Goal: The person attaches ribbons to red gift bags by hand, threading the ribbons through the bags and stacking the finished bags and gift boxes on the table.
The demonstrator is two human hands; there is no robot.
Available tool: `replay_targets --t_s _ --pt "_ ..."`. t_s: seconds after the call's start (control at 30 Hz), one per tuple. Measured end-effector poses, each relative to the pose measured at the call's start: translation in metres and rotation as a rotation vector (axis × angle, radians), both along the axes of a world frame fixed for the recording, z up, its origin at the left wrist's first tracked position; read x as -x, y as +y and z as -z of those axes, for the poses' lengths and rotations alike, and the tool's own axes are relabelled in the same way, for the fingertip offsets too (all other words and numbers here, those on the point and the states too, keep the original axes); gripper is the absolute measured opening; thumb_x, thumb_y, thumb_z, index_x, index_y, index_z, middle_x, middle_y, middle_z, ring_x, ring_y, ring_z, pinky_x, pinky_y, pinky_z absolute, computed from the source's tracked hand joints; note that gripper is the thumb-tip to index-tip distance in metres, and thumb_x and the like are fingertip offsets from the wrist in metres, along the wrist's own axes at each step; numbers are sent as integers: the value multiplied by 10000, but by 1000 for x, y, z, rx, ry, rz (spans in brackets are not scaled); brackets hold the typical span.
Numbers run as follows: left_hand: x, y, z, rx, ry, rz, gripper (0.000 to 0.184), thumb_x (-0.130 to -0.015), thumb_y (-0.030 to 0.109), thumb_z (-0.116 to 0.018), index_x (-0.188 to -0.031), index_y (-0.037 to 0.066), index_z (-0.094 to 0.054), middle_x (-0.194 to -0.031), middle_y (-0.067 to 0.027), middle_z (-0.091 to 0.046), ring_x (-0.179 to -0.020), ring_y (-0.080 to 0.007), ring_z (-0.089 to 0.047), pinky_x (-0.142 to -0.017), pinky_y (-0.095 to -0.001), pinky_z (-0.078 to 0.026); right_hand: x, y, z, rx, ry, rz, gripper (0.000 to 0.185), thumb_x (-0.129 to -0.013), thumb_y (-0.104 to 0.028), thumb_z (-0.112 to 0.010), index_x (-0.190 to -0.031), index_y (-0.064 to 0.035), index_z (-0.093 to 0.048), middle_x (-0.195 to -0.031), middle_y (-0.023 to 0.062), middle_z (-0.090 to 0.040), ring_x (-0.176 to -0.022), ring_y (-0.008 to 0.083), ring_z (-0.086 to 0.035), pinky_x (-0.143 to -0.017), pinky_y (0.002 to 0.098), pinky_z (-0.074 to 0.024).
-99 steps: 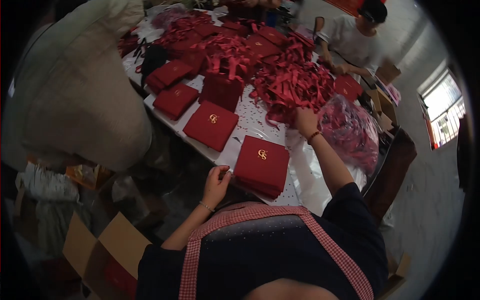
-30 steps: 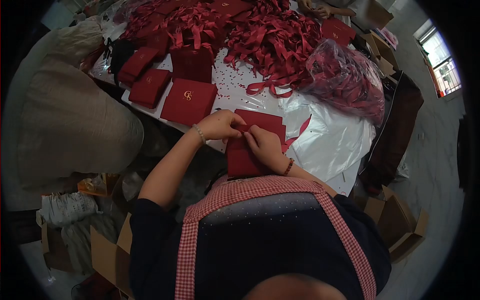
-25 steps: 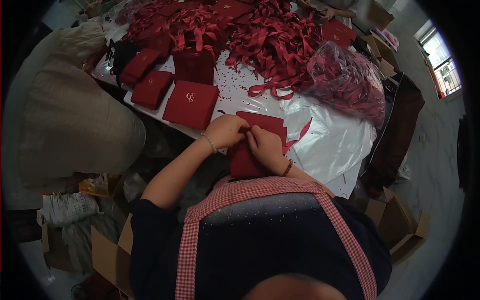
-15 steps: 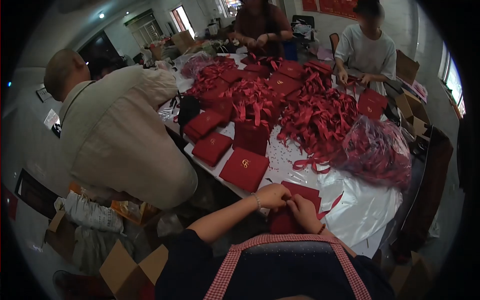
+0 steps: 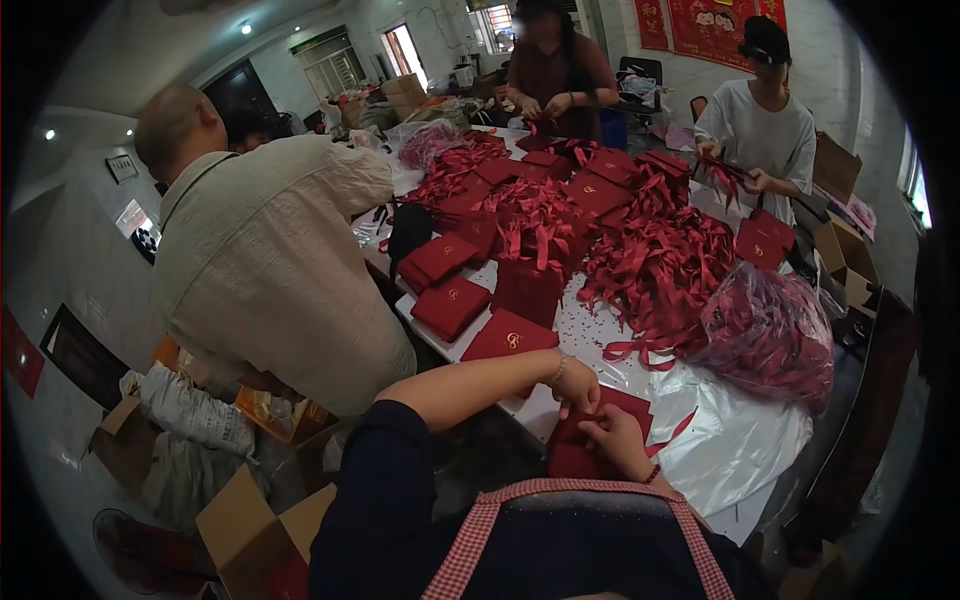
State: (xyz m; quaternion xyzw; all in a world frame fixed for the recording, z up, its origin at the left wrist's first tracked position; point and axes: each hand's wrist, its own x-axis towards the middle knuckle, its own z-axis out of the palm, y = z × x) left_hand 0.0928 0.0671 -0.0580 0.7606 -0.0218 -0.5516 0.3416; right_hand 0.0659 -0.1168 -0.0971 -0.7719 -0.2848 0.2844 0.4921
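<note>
A dark red pouch (image 5: 577, 458) lies on the near edge of the table, with a red ribbon (image 5: 680, 431) trailing to its right. Over the pouch's upper part, my left hand (image 5: 575, 384) is closed with the fingertips pinched downward; whatever sits in the pinch is too small to make out. Just below and to the right, my right hand (image 5: 618, 440) is closed, its thumb and fingers against the pouch. A small gap separates the two hands. Beyond my left forearm lies a stack of red pouches (image 5: 505, 335) with a gold logo.
A heap of red ribbons (image 5: 655, 265) covers the table's middle. To the right sits a clear plastic bag (image 5: 770, 325) of red items on white plastic sheeting (image 5: 745, 440). One person (image 5: 285, 270) leans in at left; two others work across the table. An open carton (image 5: 245, 530) stands below left.
My hands have drawn slightly apart over the pouch, and my left elbow is raised. The view has shifted, moving the scene rightward. The person at far right now lifts a red ribboned piece.
</note>
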Motion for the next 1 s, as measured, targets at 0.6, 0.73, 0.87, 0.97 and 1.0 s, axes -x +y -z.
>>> replay_targets --t_s 0.6,0.73,0.87,0.97,1.0 --pt "51 12 31 -234 -1363 -646 263 -807 120 -557 -1039 -2 -578 -801 -129 -629 -615 -237 -603 -616 -324 -484 -17 14 4 264 -195 -204 560 -799 -299 -583 -1241 -33 -364 -865 195 -607 -800 332 -596 -689 402 -463" --pt "87 -32 49 -195 -1360 -494 231 -773 106 -593 -981 5 -596 -925 -145 -603 -835 -281 -583 -752 -362 -466 -16 -11 -15 262 -335 -216 560 -782 -251 -608 -1242 -18 -390 -867 215 -599 -808 343 -591 -710 386 -464" --pt "96 -41 58 -192 -1408 -509 204 -741 77 -608 -931 2 -608 -998 -133 -572 -932 -300 -542 -813 -353 -447 -23 -73 -59 206 119 -267 400 -818 -208 -597 -1157 -18 -501 -850 163 -629 -777 250 -615 -675 322 -483" --pt "84 -36 56 -192 -1403 -469 156 -766 93 -593 -881 -8 -626 -1000 -134 -576 -861 -286 -573 -779 -346 -468 -33 -115 -50 51 502 -336 402 -862 -184 -554 -1209 -2 -466 -1006 156 -617 -878 215 -617 -686 300 -511" --pt "75 -39 48 -178 -1405 -462 156 -766 93 -593 -881 -8 -626 -1000 -134 -576 -861 -286 -573 -779 -346 -468 -29 -121 -48 -285 660 -398 426 -865 -146 -536 -1241 19 -419 -1084 181 -575 -946 253 -596 -712 311 -515"
